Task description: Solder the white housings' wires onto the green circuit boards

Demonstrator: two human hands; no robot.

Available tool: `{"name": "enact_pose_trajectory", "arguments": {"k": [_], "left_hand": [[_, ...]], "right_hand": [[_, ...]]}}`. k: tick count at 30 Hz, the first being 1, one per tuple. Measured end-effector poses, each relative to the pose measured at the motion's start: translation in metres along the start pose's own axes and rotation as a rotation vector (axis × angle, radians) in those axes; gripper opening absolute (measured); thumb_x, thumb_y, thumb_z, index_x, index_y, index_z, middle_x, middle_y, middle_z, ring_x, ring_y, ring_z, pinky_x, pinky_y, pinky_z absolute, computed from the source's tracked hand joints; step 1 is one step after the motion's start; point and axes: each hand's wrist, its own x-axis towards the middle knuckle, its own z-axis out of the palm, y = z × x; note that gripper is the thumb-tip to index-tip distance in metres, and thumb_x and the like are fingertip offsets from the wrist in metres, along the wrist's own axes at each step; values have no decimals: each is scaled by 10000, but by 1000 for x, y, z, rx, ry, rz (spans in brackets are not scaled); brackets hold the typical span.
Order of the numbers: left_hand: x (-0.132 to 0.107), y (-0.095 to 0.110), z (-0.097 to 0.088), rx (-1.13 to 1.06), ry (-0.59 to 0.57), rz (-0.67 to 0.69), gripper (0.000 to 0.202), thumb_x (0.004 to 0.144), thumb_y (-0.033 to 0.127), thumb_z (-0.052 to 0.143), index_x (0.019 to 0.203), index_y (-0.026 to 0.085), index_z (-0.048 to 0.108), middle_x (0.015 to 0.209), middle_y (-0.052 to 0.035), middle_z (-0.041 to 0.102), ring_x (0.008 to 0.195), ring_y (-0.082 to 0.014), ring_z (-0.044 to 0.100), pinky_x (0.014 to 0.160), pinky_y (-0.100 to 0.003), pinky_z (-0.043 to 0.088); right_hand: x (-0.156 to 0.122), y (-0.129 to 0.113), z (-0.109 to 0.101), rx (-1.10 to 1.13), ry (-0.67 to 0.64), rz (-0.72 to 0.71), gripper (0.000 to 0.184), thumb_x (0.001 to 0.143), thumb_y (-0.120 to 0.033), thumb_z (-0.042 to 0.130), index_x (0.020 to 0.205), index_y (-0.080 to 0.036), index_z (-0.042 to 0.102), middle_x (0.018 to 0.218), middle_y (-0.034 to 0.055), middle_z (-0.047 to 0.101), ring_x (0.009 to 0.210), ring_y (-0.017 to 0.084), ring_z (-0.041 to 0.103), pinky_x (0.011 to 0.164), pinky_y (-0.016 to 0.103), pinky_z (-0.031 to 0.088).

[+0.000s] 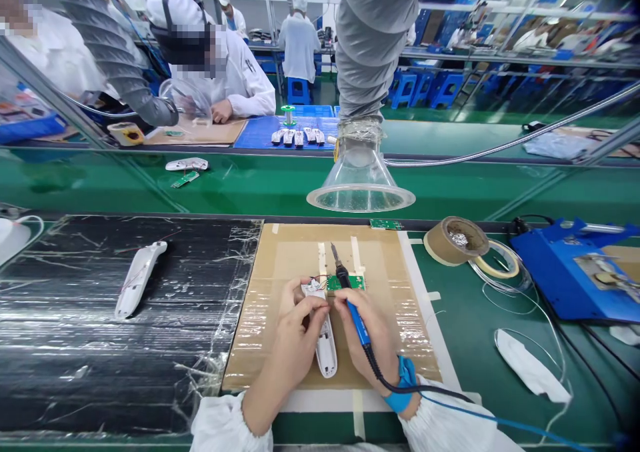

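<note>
My right hand (369,335) is closed round a blue-handled soldering iron (350,300), whose tip points up past a small green circuit board (350,282). My left hand (296,337) pinches something thin, perhaps solder wire, beside the top end of a white plastic housing (325,345) lying on the cardboard mat (280,319). Thin red and dark wires run between housing and board. A blue wrist strap (404,382) with a cord circles my right wrist.
A clear fume-extractor funnel (361,184) hangs above the mat. Another white housing (137,277) lies on the black mat at left. Tape rolls (456,240) and a blue soldering station (575,269) stand at right. Workers in white sit across the green conveyor (250,185).
</note>
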Motion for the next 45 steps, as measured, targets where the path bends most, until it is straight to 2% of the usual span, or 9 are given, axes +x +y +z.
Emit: {"name": "enact_pose_trajectory", "arguments": {"k": [4,7,10,13,15,20,28,41,45], "left_hand": [[0,4,11,26,18,-38,217,1042,181,580,970,230,778,1428,-124,517,1057,-247,712,899,-412,647],[3,10,19,52,7,-102,228,1040,186,572,974,229,786,1482,-133,495,1062,-271,726,893,-457,652],[9,15,26,66,14,-136,218,1022,173,589,946,218,788,1495,-136,502,1017,-265,743,868,-452,658],[15,19,32,79,25,-139,210,1009,160,601,920,215,783,1482,-122,533,969,-238,749,830,-407,660],[18,21,35,117,17,-146,204,1005,160,605,908,217,776,1488,-117,543,914,-220,749,773,-381,652],[18,24,41,292,19,-146,149,980,165,639,908,219,757,1548,-105,546,801,-196,732,659,-346,597],[17,26,50,364,51,-121,141,954,138,637,855,212,704,1532,-107,558,1021,-291,735,757,-389,616],[14,24,48,364,50,-50,155,989,149,621,932,218,747,1443,-103,601,855,-221,747,710,-357,632],[13,23,49,331,64,-34,174,997,149,597,929,210,745,1418,-108,610,868,-213,745,696,-334,650]], "right_hand": [[-7,7,-20,-21,114,84,330,1144,-279,531,1462,-295,622,1213,49,769,1158,239,733,1016,397,596],[-15,14,-37,-12,148,145,396,1138,-332,559,1532,-314,598,1216,41,785,1180,247,748,1020,418,631],[-25,16,-50,-45,141,152,401,1123,-347,589,1522,-335,623,1334,62,748,1224,267,737,970,424,667],[-35,13,-57,-92,161,140,386,1098,-324,625,1482,-351,661,1399,72,713,1284,292,704,1028,477,648],[-42,10,-60,-83,206,151,351,1070,-291,669,1415,-345,701,1345,66,744,1250,293,724,1036,476,648],[-50,5,-67,8,253,250,251,1038,-308,707,1283,-313,760,1163,69,817,1020,285,816,850,385,722],[-50,11,-73,77,227,296,205,1034,-310,718,1228,-314,782,1131,66,835,984,249,827,837,303,712],[-52,17,-75,99,228,310,193,1024,-322,743,1208,-295,792,1071,76,844,965,262,839,789,278,716],[-50,13,-74,143,245,383,193,1017,-362,754,1188,-284,798,1093,82,840,1022,274,829,813,290,715]]}}
